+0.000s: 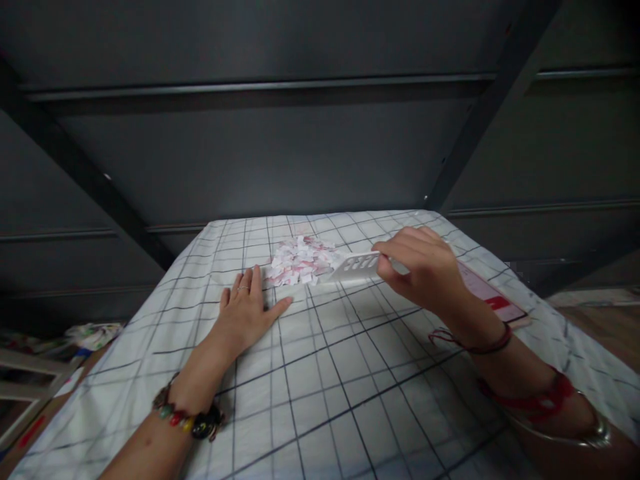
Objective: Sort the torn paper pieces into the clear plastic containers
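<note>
A heap of torn white and pink paper scraps [301,259] lies on a white cloth with dark grid lines. My left hand [246,303] rests flat on the cloth at the heap's near left side, fingers and thumb spread. Between thumb and fingers, my right hand [417,267] grips a flat white slotted plastic piece [356,267]. This piece is tilted, with its far edge down by the right side of the scraps. Its exact kind is hard to make out.
The grid-patterned cloth [330,373] covers the table. A phone-like flat object with a pink and red face [487,293] lies beneath my right wrist. Dark grey panels [280,153] rise behind the table. A pale chair-like frame [30,387] stands at lower left.
</note>
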`<action>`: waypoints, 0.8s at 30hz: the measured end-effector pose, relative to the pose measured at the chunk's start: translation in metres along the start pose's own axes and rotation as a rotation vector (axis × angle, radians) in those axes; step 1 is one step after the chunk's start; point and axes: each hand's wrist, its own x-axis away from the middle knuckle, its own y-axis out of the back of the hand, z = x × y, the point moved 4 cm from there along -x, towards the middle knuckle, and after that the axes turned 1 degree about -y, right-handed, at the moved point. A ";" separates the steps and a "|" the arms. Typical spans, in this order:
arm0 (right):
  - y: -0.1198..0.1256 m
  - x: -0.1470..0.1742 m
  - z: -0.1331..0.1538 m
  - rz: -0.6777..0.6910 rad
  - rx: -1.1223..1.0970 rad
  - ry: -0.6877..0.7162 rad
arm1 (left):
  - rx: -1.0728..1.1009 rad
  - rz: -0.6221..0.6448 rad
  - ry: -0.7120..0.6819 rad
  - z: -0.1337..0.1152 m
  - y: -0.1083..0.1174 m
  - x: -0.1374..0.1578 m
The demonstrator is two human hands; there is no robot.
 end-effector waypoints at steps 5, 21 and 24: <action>0.001 -0.001 0.000 -0.052 0.085 -0.031 | -0.019 0.020 0.007 -0.001 0.000 0.001; 0.002 -0.002 0.004 -0.068 0.070 0.025 | -0.027 0.020 0.016 0.000 -0.003 0.001; 0.003 -0.002 0.002 -0.096 0.081 0.001 | -0.023 0.018 0.013 0.000 -0.003 0.001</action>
